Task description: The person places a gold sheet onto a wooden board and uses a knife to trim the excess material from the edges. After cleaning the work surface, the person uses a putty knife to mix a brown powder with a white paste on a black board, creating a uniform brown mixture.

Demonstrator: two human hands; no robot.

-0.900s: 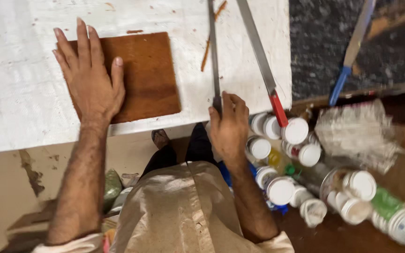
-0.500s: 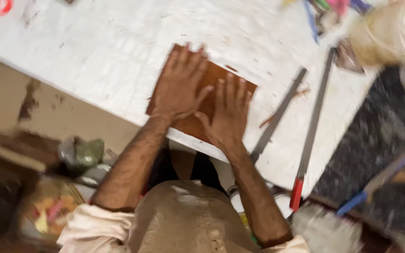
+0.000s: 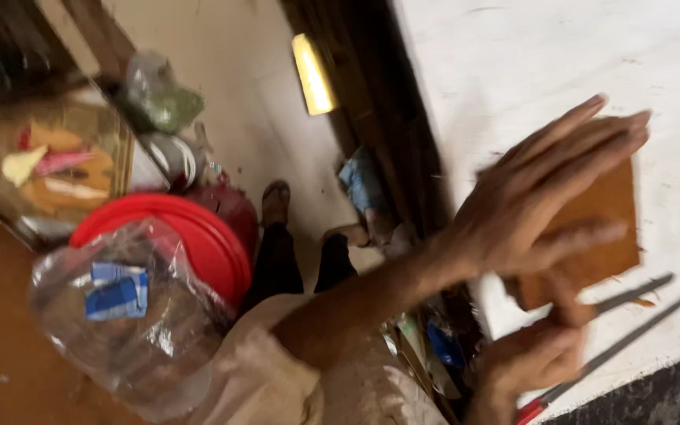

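Left hand [image 3: 545,197] spread flat, fingers straight, over brown wooden board [image 3: 604,228] on white table [image 3: 529,63], right hand [image 3: 533,354] just below the board, curled around a thin metal file [image 3: 631,293], longer red-tipped file [image 3: 615,346] beside it.

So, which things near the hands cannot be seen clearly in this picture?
- Right hand: head view, motion blur; grip on the thin metal file unclear.
- Brown board: partly hidden by the left hand.
- Red-handled file: handle cut off by the bottom edge.
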